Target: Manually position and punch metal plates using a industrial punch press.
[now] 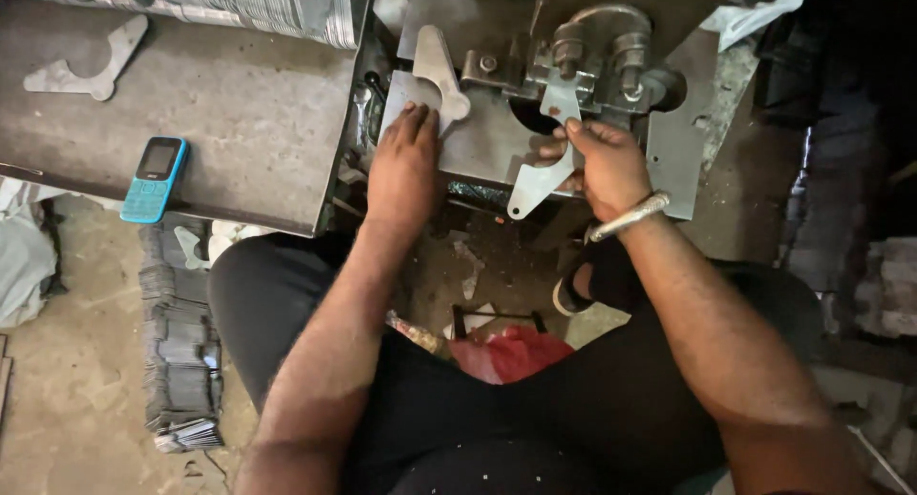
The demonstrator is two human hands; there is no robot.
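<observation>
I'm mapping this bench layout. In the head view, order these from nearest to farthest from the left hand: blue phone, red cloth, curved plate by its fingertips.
From the left hand:
1. Curved plate, touching the fingertips, just above.
2. Red cloth, below, by the lap.
3. Blue phone, far left on the bench.

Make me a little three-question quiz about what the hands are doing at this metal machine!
1. True or false: the right hand holds a flat metal piece at the machine.
2. What lies near the left hand? A) a second flat metal piece B) a hammer C) a cup
3. Fill in: the phone on the metal table is ____ in colour.

Key
1. True; its fingers pinch the piece under the machine's jig.
2. A; it lies on the plate just past the fingertips.
3. Blue.
</observation>
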